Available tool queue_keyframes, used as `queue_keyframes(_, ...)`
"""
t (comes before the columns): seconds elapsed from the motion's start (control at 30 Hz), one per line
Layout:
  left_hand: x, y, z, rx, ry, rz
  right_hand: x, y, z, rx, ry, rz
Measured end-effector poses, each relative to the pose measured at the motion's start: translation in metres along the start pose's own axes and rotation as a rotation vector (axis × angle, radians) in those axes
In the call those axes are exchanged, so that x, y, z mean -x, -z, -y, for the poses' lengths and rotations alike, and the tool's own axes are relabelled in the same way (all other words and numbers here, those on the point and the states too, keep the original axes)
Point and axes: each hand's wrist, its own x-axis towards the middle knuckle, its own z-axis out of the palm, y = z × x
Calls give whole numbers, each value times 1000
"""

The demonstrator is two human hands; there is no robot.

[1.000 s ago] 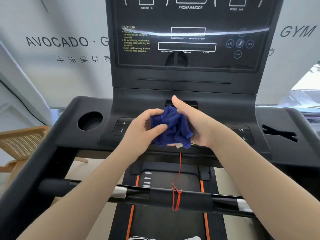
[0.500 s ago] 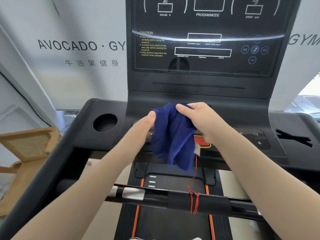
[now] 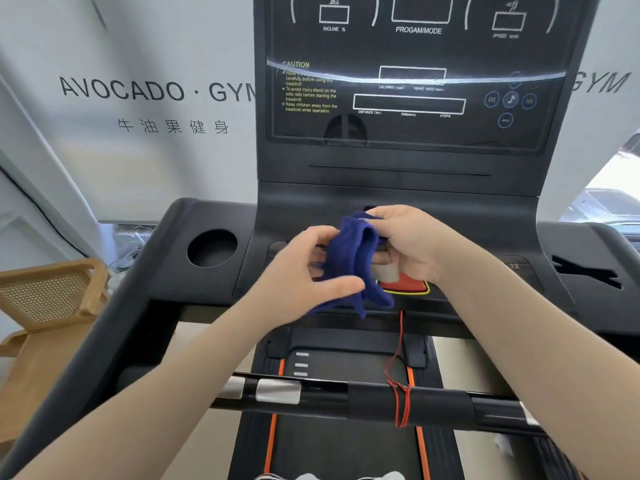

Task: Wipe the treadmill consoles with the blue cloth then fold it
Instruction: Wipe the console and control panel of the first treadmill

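Pinching the blue cloth (image 3: 353, 261) between thumb and curled fingers, the left hand (image 3: 304, 271) and right hand (image 3: 408, 244) hold it bunched above the red stop button (image 3: 405, 285) of the treadmill console (image 3: 398, 188). A neat fold likely means shaking it flat, matching corners, and keeping it clear of the red safety cord (image 3: 396, 358).

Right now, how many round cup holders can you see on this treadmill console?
1. The round black cup holder sits on the console's left wing, left of the hands holding the blue cloth. The right wing shows only a jagged slot; its far edge is out of frame.
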Motion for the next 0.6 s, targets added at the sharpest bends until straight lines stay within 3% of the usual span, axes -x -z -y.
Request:
queue_keyframes(0.2,-12,12,11,79,49,-242,-3,8,-1,-29,105,7)
queue_keyframes(0.37,-24,41,31,715,407,-477,-10,42,5,21,132,-207)
queue_keyframes(0.47,-23,50,49,932,565,-542,-14,55,-3,-79,37,-311)
queue_keyframes(0.53,-24,46,48,910,566,-606,-10,56,-7,-135,0,-213)
queue_keyframes(0.6,-24,36,34,557,457,-676,-7,53,-7,-98,71,-81)
